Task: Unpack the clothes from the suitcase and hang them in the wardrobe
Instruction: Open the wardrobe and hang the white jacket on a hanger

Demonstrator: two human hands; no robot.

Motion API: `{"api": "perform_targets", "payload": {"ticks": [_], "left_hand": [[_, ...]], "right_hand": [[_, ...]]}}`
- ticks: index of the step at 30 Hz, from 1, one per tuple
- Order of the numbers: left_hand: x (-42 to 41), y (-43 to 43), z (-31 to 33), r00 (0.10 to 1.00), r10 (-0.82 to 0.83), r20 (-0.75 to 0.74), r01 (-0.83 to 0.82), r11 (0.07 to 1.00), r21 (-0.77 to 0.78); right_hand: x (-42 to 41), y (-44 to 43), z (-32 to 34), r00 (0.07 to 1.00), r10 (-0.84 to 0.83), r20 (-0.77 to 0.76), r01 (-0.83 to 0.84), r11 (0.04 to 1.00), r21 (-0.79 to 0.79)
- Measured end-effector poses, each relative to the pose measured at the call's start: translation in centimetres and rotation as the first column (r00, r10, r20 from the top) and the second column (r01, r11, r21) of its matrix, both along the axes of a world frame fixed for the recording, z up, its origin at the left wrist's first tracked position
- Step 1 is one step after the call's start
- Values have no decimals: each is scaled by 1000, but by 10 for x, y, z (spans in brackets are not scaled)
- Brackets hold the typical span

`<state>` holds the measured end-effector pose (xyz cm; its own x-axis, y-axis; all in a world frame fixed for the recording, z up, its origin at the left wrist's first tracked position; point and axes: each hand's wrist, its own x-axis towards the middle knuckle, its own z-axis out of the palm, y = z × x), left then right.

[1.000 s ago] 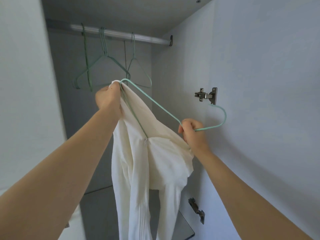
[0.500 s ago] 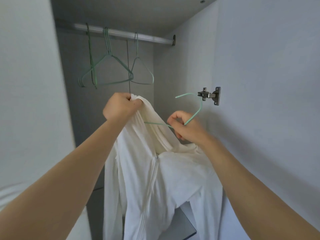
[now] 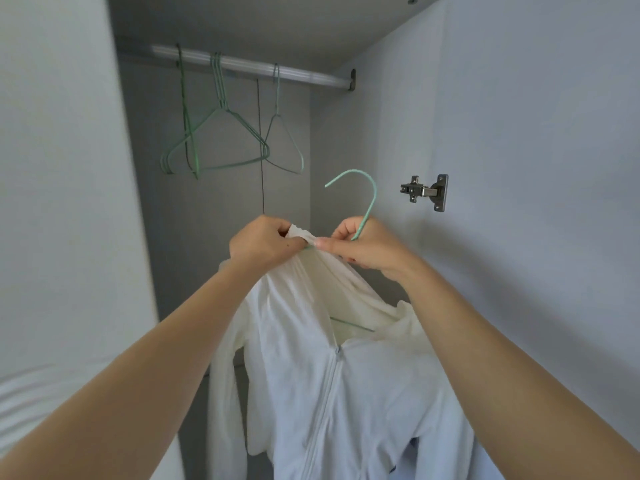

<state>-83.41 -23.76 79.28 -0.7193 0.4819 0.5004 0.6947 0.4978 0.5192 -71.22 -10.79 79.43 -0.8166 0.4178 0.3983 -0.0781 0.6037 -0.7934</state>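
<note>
White jacket (image 3: 346,393) hangs below both hands, left hand (image 3: 263,242) pinching its collar, right hand (image 3: 367,249) gripping the green hanger (image 3: 369,207).

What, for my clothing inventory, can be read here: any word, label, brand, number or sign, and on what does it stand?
None: no readable word, number or sign shows in this view.
The white zip-up garment shows no print or tag.
The mint-green hanger is plain.
The door hinge: any stamp is too small to read.
</note>
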Motion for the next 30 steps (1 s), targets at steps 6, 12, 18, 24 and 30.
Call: {"api": "perform_targets", "payload": {"ticks": [6, 12, 18, 24, 30], "left_hand": [[-6, 4, -4, 961, -186, 205, 167, 980, 107], [-9, 3, -4, 883, -357, 305, 312, 931, 187], [-15, 12, -11, 898, -418, 139, 389, 901, 194], [-27, 31, -14, 959, -282, 23, 268, 934, 237], [-38, 47, -1, 969, -233, 84, 187, 912, 365]], "right_hand": [[-7, -1, 8, 996, -33, 81, 34, 999, -11], [-11, 2, 19, 995, -49, 85, 48, 999, 18], [-19, 11, 17, 1000, 6, 0, -6, 999, 40], [-22, 14, 21, 995, 3, -102, -1, 1000, 26], [-23, 30, 35, 986, -114, -118, 139, 964, 228]]}}
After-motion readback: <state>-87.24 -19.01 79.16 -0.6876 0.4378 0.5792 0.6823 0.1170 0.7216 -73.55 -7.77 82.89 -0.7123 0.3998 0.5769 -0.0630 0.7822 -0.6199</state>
